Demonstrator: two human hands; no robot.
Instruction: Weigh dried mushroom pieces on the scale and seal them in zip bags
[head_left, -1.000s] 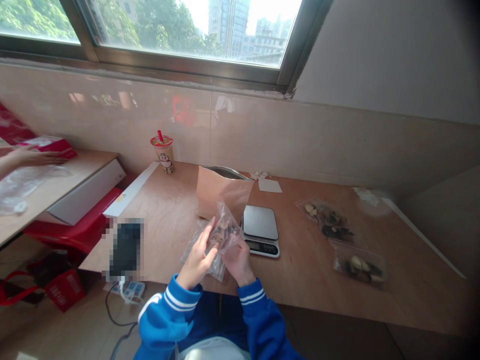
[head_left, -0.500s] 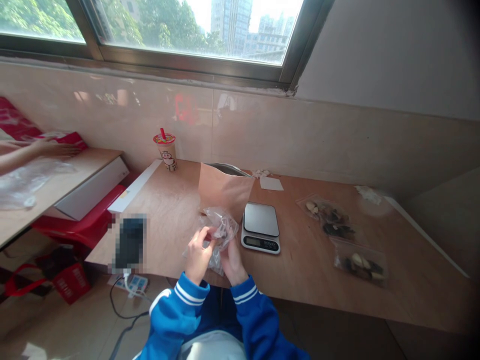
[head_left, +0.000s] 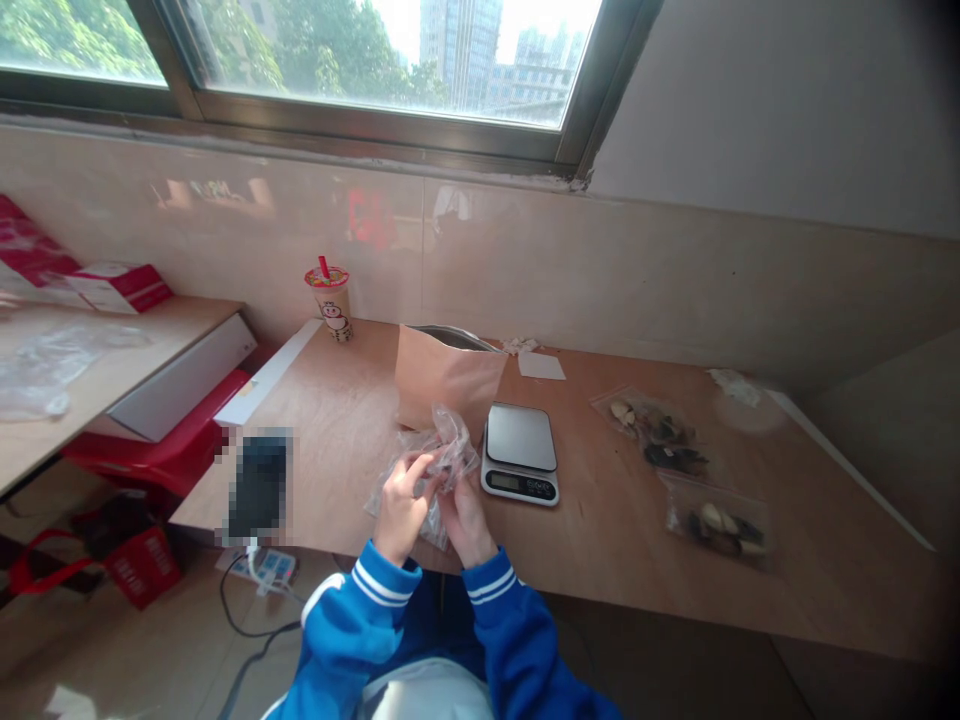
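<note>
My left hand point(head_left: 403, 505) has its fingers closed on a crinkled clear plastic bag point(head_left: 456, 440) near the table's front edge. From the other side, my right hand point(head_left: 466, 520) grips the same bag, fingertips partly hidden by the folds. More clear plastic lies under and beside my hands. A brown paper pouch point(head_left: 450, 385) stands just behind the bag with its top gaping. To the right of my hands sits a kitchen scale point(head_left: 521, 440) with a bare metal plate.
Several clear bags holding dark and pale dried pieces point(head_left: 724, 525) lie at the right. A drink cup point(head_left: 331, 305) with a red straw stands at the back left. A blurred dark device point(head_left: 260, 485) lies at the left edge, a cable below it.
The plastic bag has shifted and crumpled between my hands, which stay in nearly the same place. A co-worker's hands have left the pink box on the left table.
</note>
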